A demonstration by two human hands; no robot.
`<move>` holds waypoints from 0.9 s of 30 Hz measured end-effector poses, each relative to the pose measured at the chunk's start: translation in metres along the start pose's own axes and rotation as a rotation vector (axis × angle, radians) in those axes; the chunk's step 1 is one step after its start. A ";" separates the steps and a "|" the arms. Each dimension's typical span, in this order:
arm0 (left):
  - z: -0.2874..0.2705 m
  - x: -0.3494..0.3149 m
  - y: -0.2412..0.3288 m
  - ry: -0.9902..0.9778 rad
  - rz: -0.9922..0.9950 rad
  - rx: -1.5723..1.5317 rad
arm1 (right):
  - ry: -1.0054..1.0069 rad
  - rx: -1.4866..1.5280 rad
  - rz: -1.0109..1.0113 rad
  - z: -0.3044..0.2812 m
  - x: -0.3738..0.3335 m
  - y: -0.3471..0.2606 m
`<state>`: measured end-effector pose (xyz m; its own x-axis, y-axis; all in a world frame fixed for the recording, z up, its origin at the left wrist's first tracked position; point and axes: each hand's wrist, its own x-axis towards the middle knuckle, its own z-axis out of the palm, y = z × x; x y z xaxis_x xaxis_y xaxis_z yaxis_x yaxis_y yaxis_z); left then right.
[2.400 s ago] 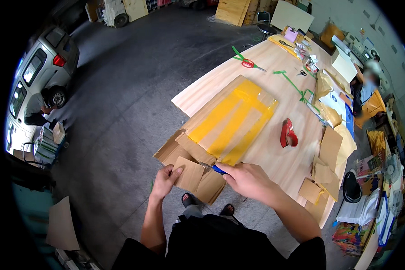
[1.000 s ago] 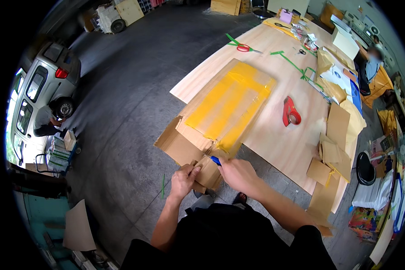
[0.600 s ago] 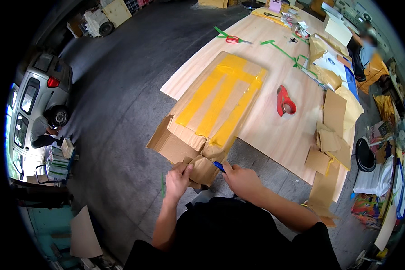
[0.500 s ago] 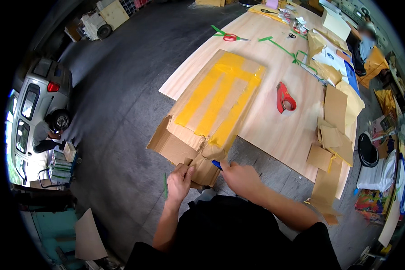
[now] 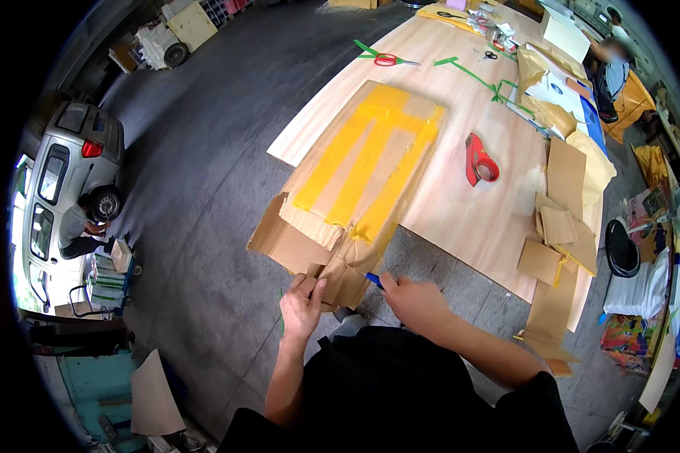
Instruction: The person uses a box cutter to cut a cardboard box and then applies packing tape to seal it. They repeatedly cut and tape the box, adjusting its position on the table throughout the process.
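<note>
A long cardboard box [image 5: 341, 161] banded with yellow tape lies at the table's near left corner, its near end jutting past the edge. My left hand [image 5: 302, 308] pinches a cardboard flap [image 5: 347, 281] at that near end. In my closed right hand [image 5: 415, 303] is a blue utility knife [image 5: 373, 280], its tip pointing left at the flap's right side. Whether the blade touches the cardboard is too small to tell. Another flap [image 5: 291, 235] folds out to the left.
On the wooden table [image 5: 461, 234] are a red tape dispenser [image 5: 480, 160], red-handled scissors [image 5: 389, 60], green strapping [image 5: 476, 83] and cardboard scraps [image 5: 555, 226]. One person [image 5: 616, 72] is at the far right; another [image 5: 79, 226] crouches beside a silver van [image 5: 79, 143] at left.
My right hand has drawn the knife slightly right and down, toward the flap's right edge. My left hand keeps its hold on the cardboard.
</note>
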<state>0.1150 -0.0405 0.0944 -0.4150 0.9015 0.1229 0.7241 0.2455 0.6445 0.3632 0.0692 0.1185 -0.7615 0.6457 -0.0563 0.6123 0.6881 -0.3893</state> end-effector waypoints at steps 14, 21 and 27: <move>-0.006 0.007 0.016 -0.009 0.157 0.145 | 0.323 0.218 -0.083 0.138 -0.021 0.072; -0.006 0.009 0.008 -0.063 0.216 0.233 | 0.250 0.271 0.010 0.181 -0.045 0.091; -0.006 0.009 0.008 -0.062 0.238 0.242 | 0.101 0.284 0.057 0.179 -0.052 0.096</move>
<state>0.1136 -0.0329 0.1051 -0.1902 0.9617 0.1975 0.9092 0.0966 0.4050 0.4240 0.0424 -0.0808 -0.6936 0.7204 0.0009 0.5586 0.5386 -0.6308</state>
